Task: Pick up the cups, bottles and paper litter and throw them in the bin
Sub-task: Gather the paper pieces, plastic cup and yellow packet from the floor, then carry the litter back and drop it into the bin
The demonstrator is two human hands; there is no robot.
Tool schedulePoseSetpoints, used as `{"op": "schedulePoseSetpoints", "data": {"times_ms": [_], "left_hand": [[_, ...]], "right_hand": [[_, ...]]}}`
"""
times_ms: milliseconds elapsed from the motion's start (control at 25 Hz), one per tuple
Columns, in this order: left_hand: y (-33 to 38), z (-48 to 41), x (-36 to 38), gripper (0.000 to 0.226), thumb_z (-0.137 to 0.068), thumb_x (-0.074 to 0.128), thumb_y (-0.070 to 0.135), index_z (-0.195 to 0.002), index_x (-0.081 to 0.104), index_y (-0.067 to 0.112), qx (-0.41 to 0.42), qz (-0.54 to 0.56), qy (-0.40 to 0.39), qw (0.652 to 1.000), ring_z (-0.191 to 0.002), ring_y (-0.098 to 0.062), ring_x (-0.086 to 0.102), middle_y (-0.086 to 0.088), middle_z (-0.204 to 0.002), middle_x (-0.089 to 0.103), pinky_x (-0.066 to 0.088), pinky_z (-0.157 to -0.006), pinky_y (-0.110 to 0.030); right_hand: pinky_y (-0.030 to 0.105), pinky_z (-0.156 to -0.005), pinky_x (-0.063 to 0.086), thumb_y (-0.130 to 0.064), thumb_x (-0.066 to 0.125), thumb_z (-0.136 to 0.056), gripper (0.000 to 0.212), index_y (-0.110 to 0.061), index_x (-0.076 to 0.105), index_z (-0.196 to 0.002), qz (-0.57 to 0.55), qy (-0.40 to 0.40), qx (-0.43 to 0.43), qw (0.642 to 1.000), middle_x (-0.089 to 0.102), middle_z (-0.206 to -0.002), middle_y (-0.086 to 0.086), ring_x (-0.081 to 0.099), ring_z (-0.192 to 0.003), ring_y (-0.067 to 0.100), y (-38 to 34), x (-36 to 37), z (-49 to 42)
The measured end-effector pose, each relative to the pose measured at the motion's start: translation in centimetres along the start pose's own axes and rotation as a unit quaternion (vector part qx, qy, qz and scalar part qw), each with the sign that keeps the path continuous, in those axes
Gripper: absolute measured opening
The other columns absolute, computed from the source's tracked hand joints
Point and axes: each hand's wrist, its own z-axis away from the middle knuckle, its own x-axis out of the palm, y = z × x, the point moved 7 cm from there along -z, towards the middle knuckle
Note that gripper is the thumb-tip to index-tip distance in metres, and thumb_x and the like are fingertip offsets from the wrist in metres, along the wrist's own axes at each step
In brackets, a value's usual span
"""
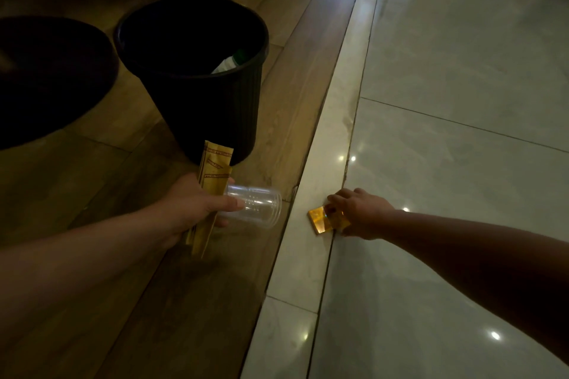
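Over on the left, the left hand (197,206) is already full: its fingers are clamped round a clear plastic cup (258,204) lying on its side and a long yellowish paper sleeve (214,175) that sticks up past the knuckles, both held just in front of the black bin (215,114). The bin stands on the wooden floor (129,286), and something pale with a green end, likely a bottle (229,63), already rests inside against the far wall. To the right, across the pale stone strip (311,255), the right hand (358,212) is down on the floor with its fingers curled onto a small gold packet (320,220); they touch it, but it seems to lie flat yet, so I would call this the gathering step for the paper litter. Next comes pinching the packet by an edge, lifting it clear of the glossy tiles (462,163), then carrying both handfuls over the bin's rim and letting go.
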Motion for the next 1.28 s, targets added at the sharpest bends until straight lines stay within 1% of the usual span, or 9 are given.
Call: {"op": "schedulePoseSetpoints", "data": {"times_ms": [160, 400, 520, 680, 840, 1040, 1120, 1200, 1280], "left_hand": [[-1.0, -0.6, 0.2, 0.049, -0.065, 0.085, 0.017, -0.11, 0.064, 0.019, -0.017, -0.037, -0.002, 0.999, -0.082, -0.027, 0.075, -0.01, -0.103, 0.073, 0.058, -0.063, -0.035], [-1.5, -1.2, 0.1, 0.046, -0.065, 0.086, 0.016, -0.106, 0.065, 0.019, -0.023, -0.051, -0.002, 0.998, -0.076, -0.02, 0.076, -0.007, -0.096, 0.075, 0.057, -0.059, -0.029], [-1.7, -1.6, 0.4, 0.047, -0.063, 0.086, 0.016, -0.106, 0.065, 0.019, -0.025, -0.066, -0.003, 0.997, -0.078, -0.017, 0.075, -0.003, -0.094, 0.074, 0.057, -0.056, -0.026], [-1.1, -1.2, 1.6, 0.054, -0.069, 0.083, 0.013, -0.117, 0.059, 0.011, -0.042, -0.051, 0.026, 0.998, -0.087, -0.025, 0.071, -0.009, -0.104, 0.07, 0.058, -0.069, -0.036], [-0.3, 4.0, 1.7, 0.059, -0.067, 0.084, 0.012, -0.12, 0.058, 0.009, -0.099, -0.012, 0.024, 0.995, -0.089, -0.027, 0.071, -0.012, -0.106, 0.07, 0.058, -0.07, -0.037], [1.8, 13.8, -1.7, 0.056, -0.068, 0.084, 0.013, -0.118, 0.061, 0.009, -0.199, -0.035, 0.052, 0.978, -0.082, -0.025, 0.071, -0.011, -0.106, 0.07, 0.054, -0.06, -0.032], [4.1, 18.3, -3.0, 0.055, -0.066, 0.086, 0.014, -0.116, 0.063, 0.011, -0.232, -0.016, 0.073, 0.97, -0.083, -0.028, 0.072, -0.012, -0.104, 0.072, 0.059, -0.068, -0.039], [7.5, 22.9, -3.9, 0.052, -0.066, 0.085, 0.013, -0.114, 0.066, 0.014, -0.258, 0.033, 0.104, 0.96, -0.09, -0.033, 0.071, -0.014, -0.105, 0.073, 0.058, -0.084, -0.05], [11.9, 27.0, -4.0, 0.048, -0.067, 0.084, 0.007, -0.112, 0.068, 0.012, -0.271, 0.079, 0.133, 0.95, -0.093, -0.037, 0.071, -0.018, -0.104, 0.073, 0.055, -0.09, -0.058]], "right_hand": [[0.033, -0.078, 0.054, -0.037, 0.074, -0.08, 0.073, -0.027, 0.038, -0.142, 0.03, 0.041, -0.014, 0.999, 0.048, -0.132, 0.003, 0.05, -0.113, 0.023, -0.3, 0.4, -0.2], [0.031, -0.07, 0.047, -0.049, 0.068, -0.077, 0.063, -0.023, 0.049, -0.131, -0.024, 0.063, 0.019, 0.998, 0.05, -0.121, 0.004, 0.051, -0.108, 0.022, 0.8, 0.4, 0.0], [0.035, -0.073, 0.05, -0.048, 0.061, -0.08, 0.051, -0.021, 0.055, -0.123, -0.101, 0.096, 0.063, 0.988, 0.051, -0.117, 0.004, 0.054, -0.108, 0.025, 1.2, 0.0, 0.2], [0.037, -0.078, 0.051, -0.05, 0.068, -0.074, 0.053, -0.02, 0.059, -0.117, -0.225, 0.125, 0.156, 0.954, 0.053, -0.112, 0.005, 0.056, -0.104, 0.026, 0.0, 0.3, 2.4], [0.036, -0.075, 0.052, -0.053, 0.066, -0.066, 0.055, -0.021, 0.061, -0.111, -0.346, 0.09, 0.207, 0.911, 0.053, -0.103, 0.001, 0.06, -0.093, 0.024, -4.7, 1.4, 8.0], [0.037, -0.077, 0.052, -0.05, 0.07, -0.067, 0.062, -0.022, 0.058, -0.12, -0.391, -0.045, 0.255, 0.883, 0.052, -0.108, 0.004, 0.06, -0.093, 0.025, -7.9, 1.3, 19.4], [0.035, -0.08, 0.051, -0.049, 0.072, -0.067, 0.063, -0.023, 0.058, -0.123, -0.389, -0.093, 0.269, 0.876, 0.053, -0.113, 0.007, 0.06, -0.097, 0.027, -8.2, -1.0, 25.0], [0.031, -0.078, 0.048, -0.048, 0.072, -0.067, 0.062, -0.023, 0.059, -0.122, -0.408, -0.12, 0.279, 0.861, 0.051, -0.108, 0.004, 0.061, -0.095, 0.026, -8.2, -4.6, 30.5], [0.03, -0.075, 0.048, -0.045, 0.074, -0.067, 0.058, -0.02, 0.061, -0.118, -0.431, -0.131, 0.294, 0.843, 0.049, -0.101, 0.002, 0.062, -0.089, 0.024, -7.5, -9.4, 34.8]]}}
